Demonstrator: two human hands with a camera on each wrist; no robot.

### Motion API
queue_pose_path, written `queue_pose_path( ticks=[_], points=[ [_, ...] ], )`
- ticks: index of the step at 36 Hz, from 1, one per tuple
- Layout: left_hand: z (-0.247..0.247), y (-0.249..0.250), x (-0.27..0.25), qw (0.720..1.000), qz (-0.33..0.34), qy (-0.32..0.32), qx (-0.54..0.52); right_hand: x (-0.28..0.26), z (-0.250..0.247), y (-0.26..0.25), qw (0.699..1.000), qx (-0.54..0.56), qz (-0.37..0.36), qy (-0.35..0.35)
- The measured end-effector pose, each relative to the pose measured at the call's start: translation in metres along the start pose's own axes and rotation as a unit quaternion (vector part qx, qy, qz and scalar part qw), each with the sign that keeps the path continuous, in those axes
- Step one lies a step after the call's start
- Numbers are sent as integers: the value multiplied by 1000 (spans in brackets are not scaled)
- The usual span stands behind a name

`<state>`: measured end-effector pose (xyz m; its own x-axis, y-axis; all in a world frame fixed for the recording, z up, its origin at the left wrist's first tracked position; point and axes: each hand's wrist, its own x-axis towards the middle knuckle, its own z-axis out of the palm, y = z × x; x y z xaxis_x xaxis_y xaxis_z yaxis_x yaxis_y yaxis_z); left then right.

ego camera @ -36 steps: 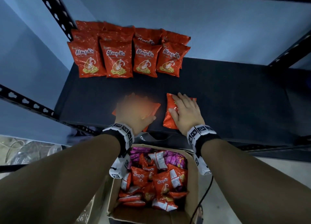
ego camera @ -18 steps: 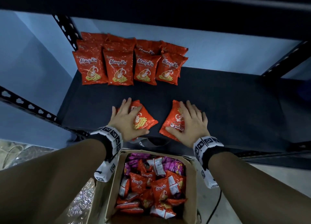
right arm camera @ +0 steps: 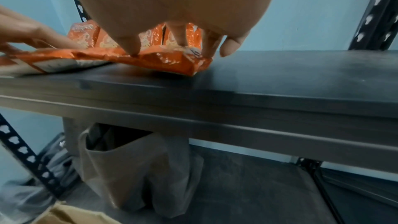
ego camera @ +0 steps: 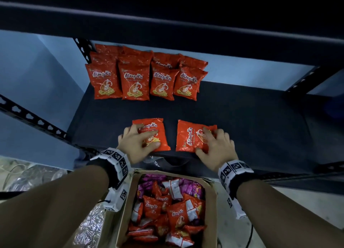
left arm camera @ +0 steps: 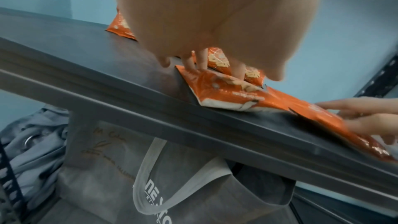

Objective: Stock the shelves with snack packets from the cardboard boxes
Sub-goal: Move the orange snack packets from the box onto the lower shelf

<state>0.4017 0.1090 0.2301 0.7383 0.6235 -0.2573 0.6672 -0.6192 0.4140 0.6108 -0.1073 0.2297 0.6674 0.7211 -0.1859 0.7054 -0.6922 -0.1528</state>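
Our left hand (ego camera: pixel 138 142) pressed flat on one "Alang-Ku" packet (ego camera: pixel 154 134), our right hand (ego camera: pixel 216 147) spread on another (ego camera: pixel 189 136), near shelf (ego camera: pixel 260 128) edge, same-brand row (ego camera: pixel 145 80) far left, cardboard box (ego camera: pixel 210 206) below.

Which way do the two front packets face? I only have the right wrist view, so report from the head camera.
Observer: The left packet, under the left hand, lies with its logo upright to the person. The right packet, under the right hand, lies turned sideways.
Operator: Now give me the back row's layout.
Observer: The back row shows four packets across its front, at the back left of the shelf, with more stacked behind them.
Operator: Report what the box holds.
Observer: The cardboard box, below the shelf's front edge, holds many red packets and some purple packets.
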Motion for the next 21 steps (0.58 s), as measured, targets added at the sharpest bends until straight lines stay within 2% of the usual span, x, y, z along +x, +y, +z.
queue_pose_path(
  ticks=[6,9,12,14,16,21],
  points=[
    [-2,-3,3,1000,0,15,-14,1,-7,-19,995,-67,62,45],
    [-9,-1,4,998,-55,37,8,5,-11,-27,994,-66,82,39],
    [-14,1,4,991,-125,47,-7,11,-14,-35,995,-11,91,28],
    [-15,0,6,984,-156,53,-72,14,-14,-40,994,35,101,25],
    [-16,-1,8,976,-181,44,-115,17,-14,-44,990,86,114,17],
    [-17,3,17,967,-219,18,-131,28,-15,-50,964,201,170,-36]
  ],
)
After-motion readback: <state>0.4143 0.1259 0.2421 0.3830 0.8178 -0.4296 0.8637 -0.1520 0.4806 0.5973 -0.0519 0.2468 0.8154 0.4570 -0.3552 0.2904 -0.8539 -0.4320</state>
